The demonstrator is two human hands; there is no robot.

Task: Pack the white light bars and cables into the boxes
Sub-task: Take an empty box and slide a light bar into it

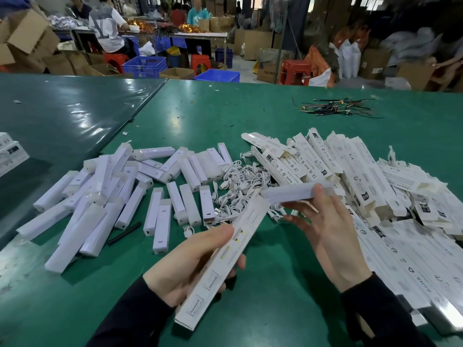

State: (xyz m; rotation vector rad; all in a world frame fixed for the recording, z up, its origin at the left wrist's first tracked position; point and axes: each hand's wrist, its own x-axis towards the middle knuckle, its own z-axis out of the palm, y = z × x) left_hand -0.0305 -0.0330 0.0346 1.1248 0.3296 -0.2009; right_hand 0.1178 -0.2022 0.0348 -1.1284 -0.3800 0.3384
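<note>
My left hand (190, 266) grips a long white printed box (223, 259), tilted with its far end toward the middle of the table. My right hand (325, 226) holds a white light bar (295, 192) between thumb and fingers, level and just beyond the box's far end. A white cable seems to hang under the bar by my right thumb, but I cannot tell for sure. Loose white light bars (112, 196) lie heaped on the left. A tangle of white cables (240, 186) sits in the middle. Flat empty boxes (363, 176) are piled on the right.
The green table (250, 116) stretches ahead; a darker table (62, 108) adjoins on the left. A bundle of coloured wires (335, 108) lies far right. A black stick (125, 232) lies by the bars. People, blue crates and cartons are beyond the table.
</note>
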